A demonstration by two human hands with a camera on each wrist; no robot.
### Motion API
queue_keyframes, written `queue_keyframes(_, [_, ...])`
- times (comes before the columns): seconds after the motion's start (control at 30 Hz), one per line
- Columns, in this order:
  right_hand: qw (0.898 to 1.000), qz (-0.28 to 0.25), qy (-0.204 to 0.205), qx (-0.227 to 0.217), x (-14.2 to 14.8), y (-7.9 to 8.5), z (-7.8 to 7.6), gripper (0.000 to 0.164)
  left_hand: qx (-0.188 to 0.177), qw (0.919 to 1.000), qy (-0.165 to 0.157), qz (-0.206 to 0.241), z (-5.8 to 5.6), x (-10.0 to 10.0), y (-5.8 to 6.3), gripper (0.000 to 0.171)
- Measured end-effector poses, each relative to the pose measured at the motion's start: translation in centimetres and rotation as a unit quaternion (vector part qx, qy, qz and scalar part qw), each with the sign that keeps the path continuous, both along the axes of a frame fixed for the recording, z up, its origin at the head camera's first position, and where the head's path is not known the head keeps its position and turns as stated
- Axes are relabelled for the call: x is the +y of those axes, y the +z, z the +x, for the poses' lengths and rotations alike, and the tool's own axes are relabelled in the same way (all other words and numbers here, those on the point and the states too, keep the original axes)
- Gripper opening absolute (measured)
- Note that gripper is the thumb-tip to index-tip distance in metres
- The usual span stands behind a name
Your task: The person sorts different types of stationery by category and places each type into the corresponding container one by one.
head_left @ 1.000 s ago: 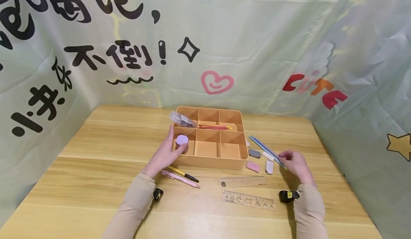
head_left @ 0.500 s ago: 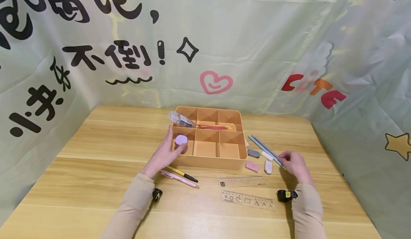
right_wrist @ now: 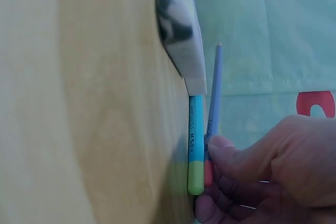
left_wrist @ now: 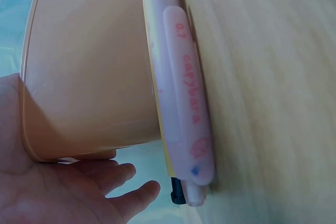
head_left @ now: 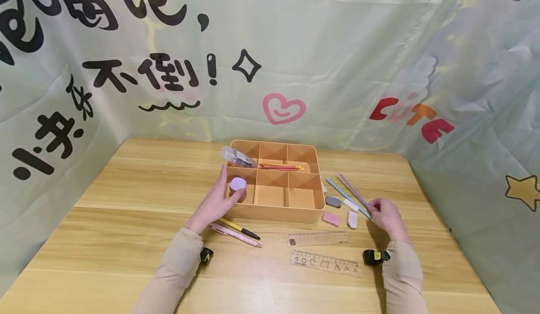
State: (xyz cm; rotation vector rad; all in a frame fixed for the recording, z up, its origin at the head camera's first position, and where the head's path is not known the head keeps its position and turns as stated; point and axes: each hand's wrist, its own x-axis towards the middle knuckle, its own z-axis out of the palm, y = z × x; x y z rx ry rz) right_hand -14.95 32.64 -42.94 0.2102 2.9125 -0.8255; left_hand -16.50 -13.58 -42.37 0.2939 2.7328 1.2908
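In the head view, my left hand (head_left: pixel 213 205) holds the left front corner of an orange desk organizer (head_left: pixel 274 214). Its thumb lies over the rim beside a lilac round-capped item (head_left: pixel 238 184), while the fingers stretch along the outer wall. My right hand (head_left: pixel 389 218) pinches a purple pencil (head_left: pixel 353 186) near its end; in the right wrist view, thumb and fingers meet on it, and its sharpened tip points away. Beside it a light blue pencil (right_wrist: pixel 196 121) with a green end lies on the table, apart from the purple one at the far end.
Erasers in grey (head_left: pixel 333 202), pink (head_left: pixel 331 219) and white (head_left: pixel 352 220) lie right of the organizer. Two clear rulers (head_left: pixel 326 263) are in front. A pink pen (head_left: pixel 236 235) and a yellow pen (head_left: pixel 236 225) lie front left. Red and yellow pencils (head_left: pixel 280 167) rest in the organizer.
The purple pencil's far tip has swung right, away from the blue pencil, and the gap between them has widened. The left hand stays at the organizer.
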Motion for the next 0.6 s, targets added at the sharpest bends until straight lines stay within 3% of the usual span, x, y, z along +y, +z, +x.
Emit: queue_keyframes(0.6, [0.999, -0.027, -0.015, 0.007, 0.25, -0.34, 0.09, 0.022, -0.01, 0.9999, 0.004, -0.003, -0.03, 0.11, -0.01, 0.1])
